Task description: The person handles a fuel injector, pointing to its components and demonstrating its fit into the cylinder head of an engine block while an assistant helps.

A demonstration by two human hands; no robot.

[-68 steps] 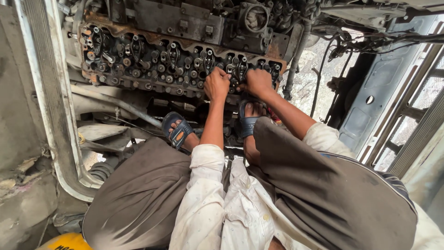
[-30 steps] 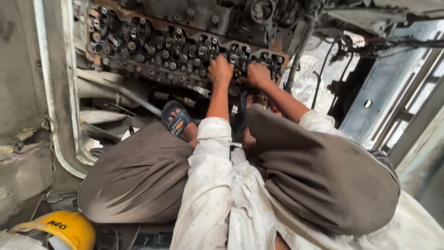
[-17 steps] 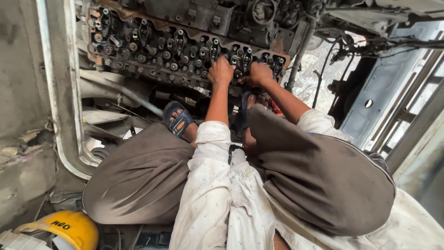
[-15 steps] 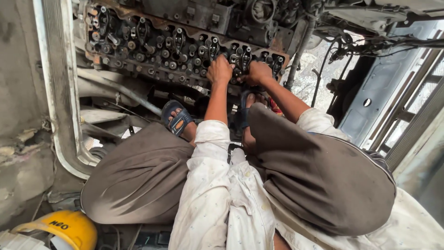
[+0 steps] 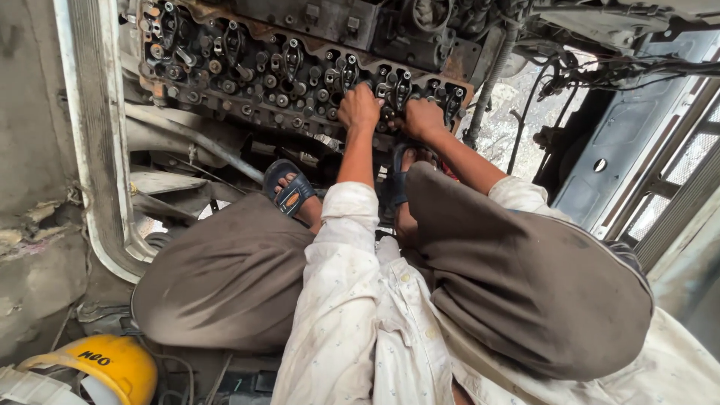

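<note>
An oily engine cylinder head point(image 5: 247, 71) with exposed rocker arms and valve springs runs across the top of the view. My left hand point(image 5: 358, 107) rests fingers-down on the rocker gear near its right end. Just to the right, my right hand point(image 5: 422, 118) presses on the same area, fingers curled over the parts. Whether either hand grips a tool or a part is hidden under the fingers. I squat over the engine, with brown trousers point(image 5: 225, 277) and white sleeves point(image 5: 337, 285), and my feet in dark sandals point(image 5: 290, 189) stand on parts below the head.
A pale curved frame rail point(image 5: 94, 150) runs down the left. A yellow hard hat point(image 5: 112, 367) lies at the bottom left. A hose point(image 5: 491, 75), hanging cables point(image 5: 600, 75) and a grey-blue cab panel point(image 5: 622, 157) stand at the right.
Both hands stay on the same spot at the right end of the cylinder head. The view has shifted slightly; the hard hat has come into view since the earliest frame.
</note>
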